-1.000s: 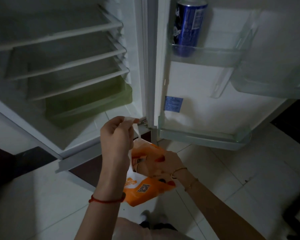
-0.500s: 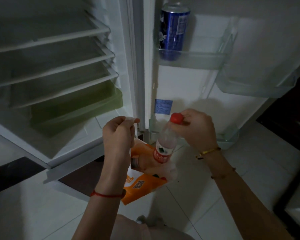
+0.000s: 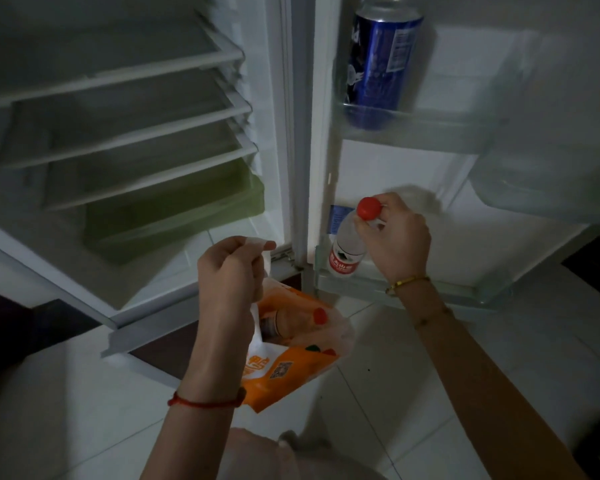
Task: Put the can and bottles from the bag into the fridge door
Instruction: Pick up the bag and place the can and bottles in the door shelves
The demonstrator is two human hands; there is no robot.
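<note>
My left hand (image 3: 229, 271) grips the white handles of an orange and white bag (image 3: 291, 362), which hangs open below it. Inside the bag lies another bottle (image 3: 284, 322) with a red cap. My right hand (image 3: 395, 237) holds a clear water bottle (image 3: 349, 244) by its neck, just under the red cap. The bottle has a red label and hangs upright over the left end of the lowest door shelf (image 3: 430, 292). A blue can (image 3: 378, 64) stands upright at the left end of the upper door shelf (image 3: 440, 129).
The fridge body on the left shows several bare glass shelves (image 3: 125, 140) and a green drawer (image 3: 174, 206). A clear door bin (image 3: 548, 188) juts out at the right. Pale floor tiles (image 3: 413, 375) lie below, and a dark edge borders the far right.
My right hand reached into the bag, drew out the water bottle and carried it up and right to the lowest door shelf. My left hand kept hold of the bag handles.
</note>
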